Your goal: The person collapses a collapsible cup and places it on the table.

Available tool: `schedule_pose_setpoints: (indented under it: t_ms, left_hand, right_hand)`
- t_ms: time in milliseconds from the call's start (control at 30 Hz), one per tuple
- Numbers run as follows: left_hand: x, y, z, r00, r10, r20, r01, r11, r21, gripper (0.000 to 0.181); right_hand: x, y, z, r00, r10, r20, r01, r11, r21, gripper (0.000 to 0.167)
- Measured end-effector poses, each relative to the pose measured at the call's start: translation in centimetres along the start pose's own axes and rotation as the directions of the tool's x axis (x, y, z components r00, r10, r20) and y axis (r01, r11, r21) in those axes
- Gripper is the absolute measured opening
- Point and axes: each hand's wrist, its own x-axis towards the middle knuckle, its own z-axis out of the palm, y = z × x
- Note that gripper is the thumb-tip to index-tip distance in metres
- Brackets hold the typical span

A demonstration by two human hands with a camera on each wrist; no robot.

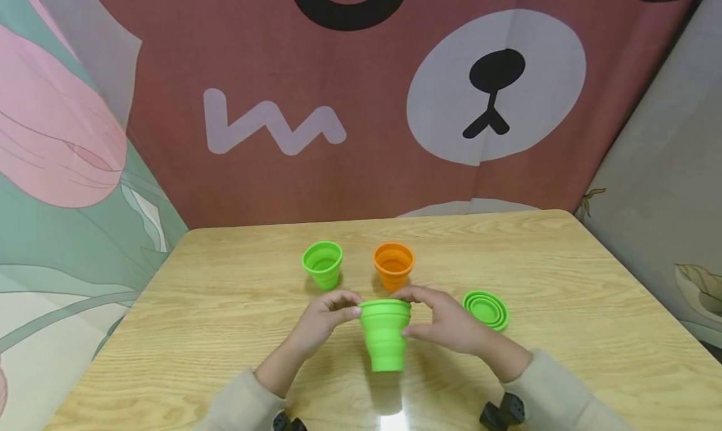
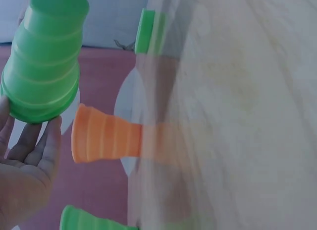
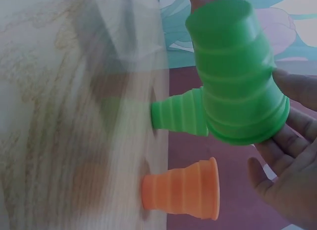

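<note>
A green ribbed cup [image 1: 386, 336], extended and wider at the top, is held up between both hands, its base seemingly off the table. The left hand [image 1: 321, 321] pinches the rim at its left side; in the left wrist view, fingers of the left hand [image 2: 29, 165] lie at the rim of the green cup [image 2: 45, 56]. The right hand [image 1: 448, 321] grips the cup's right side, fingers at the rim and thumb lower on the wall. In the right wrist view the right hand [image 3: 292, 155] touches the rim and wall of the green cup [image 3: 235, 76].
Behind the hands, another green cup [image 1: 323, 263] stands at left and an orange cup [image 1: 393, 265] beside it, both upright. A flattened green cup [image 1: 486, 310] lies to the right, near the right forearm. The wooden table [image 1: 186, 331] ends at a printed cloth [image 1: 282, 186].
</note>
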Motion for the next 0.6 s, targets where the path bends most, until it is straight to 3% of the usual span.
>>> schedule_pose_setpoints:
  t_ms: [167, 300, 467, 600]
  left_hand:
    - [0.2, 0.6, 0.4, 0.997, 0.015, 0.074, -0.016, 1.0, 0.011, 0.024]
    - [0.3, 1.3, 0.4, 0.989, 0.044, 0.143, -0.044, 0.999, 0.001, 0.024]
    - [0.3, 1.9, 0.1, 0.961, 0.148, 0.234, -0.135, 0.988, -0.07, 0.026]
    - [0.3, 1.9, 0.1, 0.935, 0.205, 0.291, -0.166, 0.974, -0.151, 0.034]
  right_hand:
    - [-0.2, 0.0, -0.5, 1.0, -0.015, 0.021, 0.013, 0.998, 0.067, 0.036]
    - [-0.5, -0.3, -0.9, 1.0, 0.001, 0.028, -0.006, 0.979, 0.204, 0.035]
    - [-0.6, -0.5, -1.2, 0.999, -0.032, 0.012, 0.024, 0.908, 0.418, 0.035]
    - [-0.7, -0.5, -1.4, 0.998, -0.06, 0.006, 0.047, 0.842, 0.537, 0.035]
